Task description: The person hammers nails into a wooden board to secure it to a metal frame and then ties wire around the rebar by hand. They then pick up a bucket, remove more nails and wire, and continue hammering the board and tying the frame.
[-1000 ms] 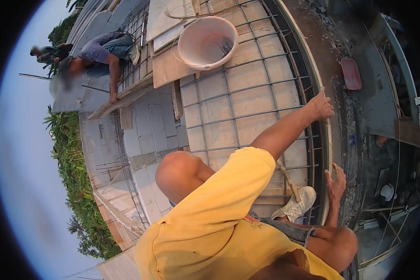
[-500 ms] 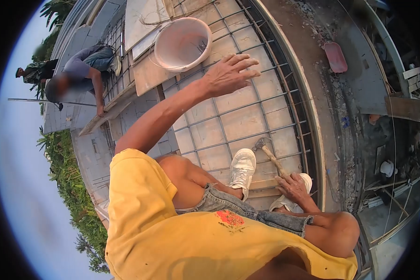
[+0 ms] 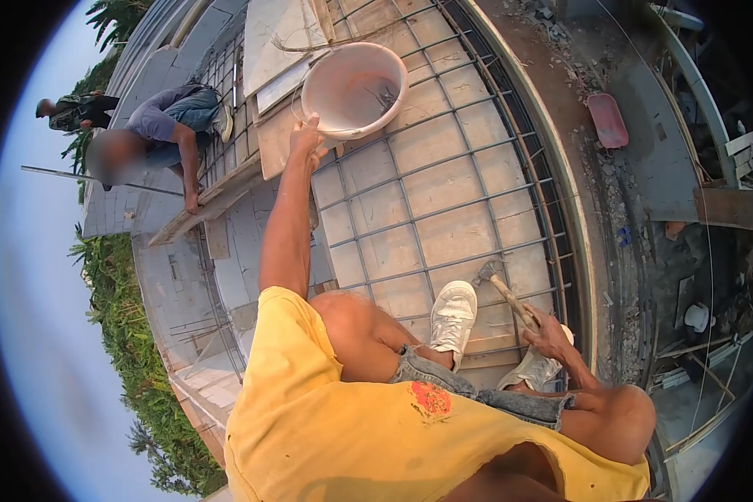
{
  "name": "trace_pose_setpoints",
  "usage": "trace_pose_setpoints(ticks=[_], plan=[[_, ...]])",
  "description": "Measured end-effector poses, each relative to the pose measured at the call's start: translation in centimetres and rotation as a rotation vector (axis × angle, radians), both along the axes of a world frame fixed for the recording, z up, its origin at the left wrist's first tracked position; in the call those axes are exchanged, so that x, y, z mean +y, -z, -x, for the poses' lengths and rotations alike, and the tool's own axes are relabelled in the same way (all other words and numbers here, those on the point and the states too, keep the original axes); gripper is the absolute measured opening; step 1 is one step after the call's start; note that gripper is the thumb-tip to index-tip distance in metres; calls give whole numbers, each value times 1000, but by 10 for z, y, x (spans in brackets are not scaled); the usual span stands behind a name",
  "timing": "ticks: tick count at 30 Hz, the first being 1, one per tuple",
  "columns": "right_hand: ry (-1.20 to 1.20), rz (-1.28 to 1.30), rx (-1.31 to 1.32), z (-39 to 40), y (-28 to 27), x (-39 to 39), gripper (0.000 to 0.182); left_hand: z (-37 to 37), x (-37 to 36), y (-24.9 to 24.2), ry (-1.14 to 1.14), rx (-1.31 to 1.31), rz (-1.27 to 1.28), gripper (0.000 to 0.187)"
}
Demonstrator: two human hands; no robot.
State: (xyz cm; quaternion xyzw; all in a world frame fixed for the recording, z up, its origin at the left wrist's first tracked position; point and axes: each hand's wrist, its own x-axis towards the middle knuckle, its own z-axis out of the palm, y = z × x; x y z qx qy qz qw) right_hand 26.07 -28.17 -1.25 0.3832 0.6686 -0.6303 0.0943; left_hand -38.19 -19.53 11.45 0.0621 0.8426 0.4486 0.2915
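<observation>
My left hand [image 3: 306,142] reaches out to the near left side of a pale, dusty bucket [image 3: 356,125]. Its fingers are bent at the rim, where the thin wire handle meets them; part of the grip is hidden. A few dark, thin pieces lie inside the bucket, too small to name. Down by my right shoe, my right hand [image 3: 546,335] is closed around the wooden handle of a hammer [image 3: 510,297]. The hammer's metal head points away from me, just above the boards and the rebar grid [image 3: 418,222].
A co-worker [image 3: 163,125] bends over a wooden plank [image 3: 213,201] at the left; another person [image 3: 75,113] is farther back. Boards [image 3: 280,54] lie beyond the bucket. The formwork edge [image 3: 560,159] runs along the right, with a red tub [image 3: 607,121] on lower ground.
My left hand has swung left, from spread over the rebar grid to the bucket's edge. My right hand keeps hold of the hammer. The whole view has shifted slightly.
</observation>
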Motion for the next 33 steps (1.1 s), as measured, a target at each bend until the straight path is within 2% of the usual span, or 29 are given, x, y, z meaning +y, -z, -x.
trace_pose_setpoints(ticks=[3,6,9,12,16,19,20,23,25,27,28,29,33], plan=[[-7,31,40,-14,-23,22,69,-6,21,-6,-15,78,34,83],[-57,-112,97,-12,-79,69,62,-7,29,-5,-168,193,-22,78],[-85,-265,108,0,-136,125,60,0,26,-11,-136,125,-310,56],[-2,-419,213,8,-172,164,61,-26,32,-38,115,41,-518,36],[275,-569,402,15,-191,182,50,-57,42,-60,274,67,-513,31],[479,-36,354,35,-223,193,37,-60,48,-71,265,24,-521,34],[495,-55,307,45,-228,195,29,-63,48,-78,242,0,-550,34],[623,17,101,48,-236,194,29,-98,52,-100,151,-59,-599,35],[730,52,88,39,-241,179,31,-126,44,-116,89,-98,-602,35],[804,44,33,28,-274,169,32,-154,33,-136,49,-147,-601,33],[832,14,15,22,-293,164,34,-170,27,-152,27,-135,-616,42],[861,-22,4,18,-314,160,35,-183,20,-169,23,-156,-611,42],[927,-77,-68,28,-412,144,40,-223,-5,-270,-17,-218,-591,42]])
